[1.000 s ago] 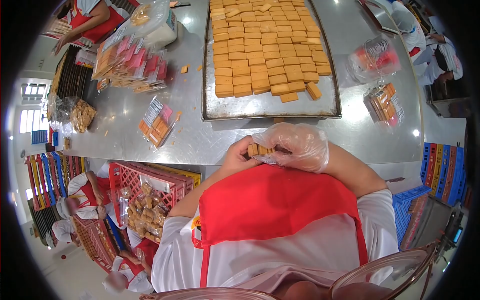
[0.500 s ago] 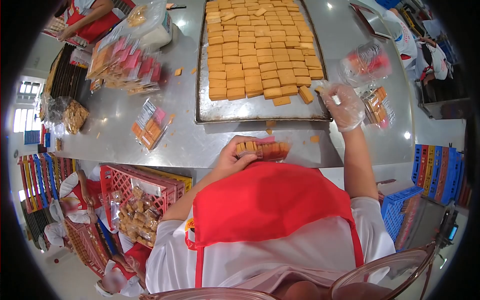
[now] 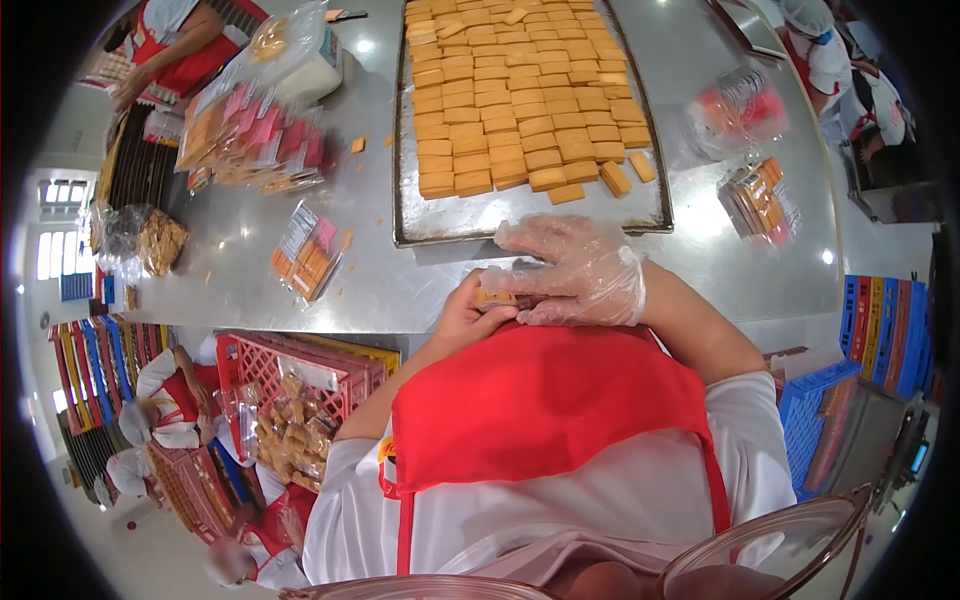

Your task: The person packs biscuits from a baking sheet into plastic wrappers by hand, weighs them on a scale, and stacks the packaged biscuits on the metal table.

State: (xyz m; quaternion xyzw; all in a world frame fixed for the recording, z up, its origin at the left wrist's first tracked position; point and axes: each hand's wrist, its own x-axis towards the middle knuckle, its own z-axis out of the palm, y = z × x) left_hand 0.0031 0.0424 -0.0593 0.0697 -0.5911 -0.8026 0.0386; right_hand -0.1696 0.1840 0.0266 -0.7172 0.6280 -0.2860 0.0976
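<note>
A pack of biscuits (image 3: 495, 298) is gripped in the left hand (image 3: 462, 320), at the near, six o'clock side of the metal tray (image 3: 455, 228). The pack's right part is covered by the gloved right hand (image 3: 582, 272), whose fingers are spread wide. Tight rows of loose biscuits (image 3: 530, 110) are held on the tray, at twelve o'clock from both hands. At nine o'clock, a filled packet (image 3: 307, 258) is laid flat.

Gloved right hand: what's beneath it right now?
Part of a biscuit packet, held in the left hand, runs under the right hand. Biscuit ends show by the left thumb; the rest is covered. That hand also hides part of the tray's near edge.
</note>
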